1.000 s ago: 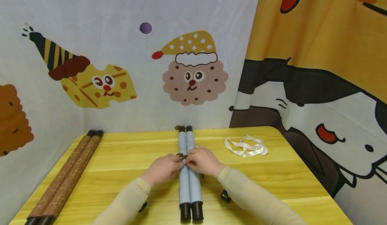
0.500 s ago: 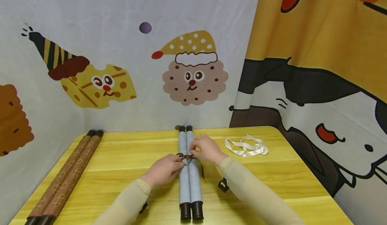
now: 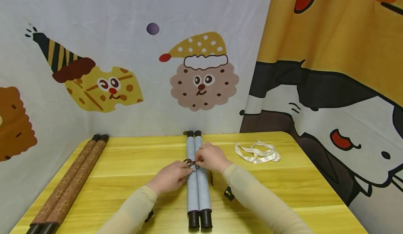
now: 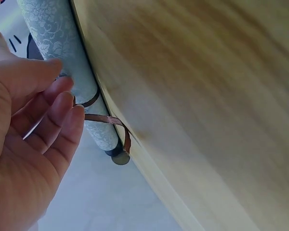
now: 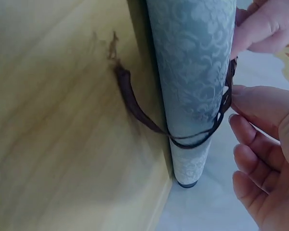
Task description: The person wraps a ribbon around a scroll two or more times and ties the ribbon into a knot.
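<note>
A light-blue patterned scroll (image 3: 203,192) with two dark-ended rolls lies lengthwise in the middle of the table. A thin brown ribbon (image 5: 137,111) loops around it, one frayed end hanging on the right side. My left hand (image 3: 170,176) pinches the ribbon at the scroll's left edge; in the left wrist view a length of brown ribbon (image 4: 98,118) leads out from its fingertips. My right hand (image 3: 213,157) pinches the ribbon on top of the scroll between thumb and forefinger. The knot itself is mostly hidden by the fingers.
A brown scroll (image 3: 75,178) with a flower pattern lies along the table's left side. A loose white ribbon (image 3: 259,152) lies at the back right. The table (image 3: 283,195) meets a printed cloth (image 3: 126,125) at its far edge.
My right hand lifted from the scroll's middle, shifted back and right, and has now come in again to pinch the ribbon. The left hand stays where it was.
</note>
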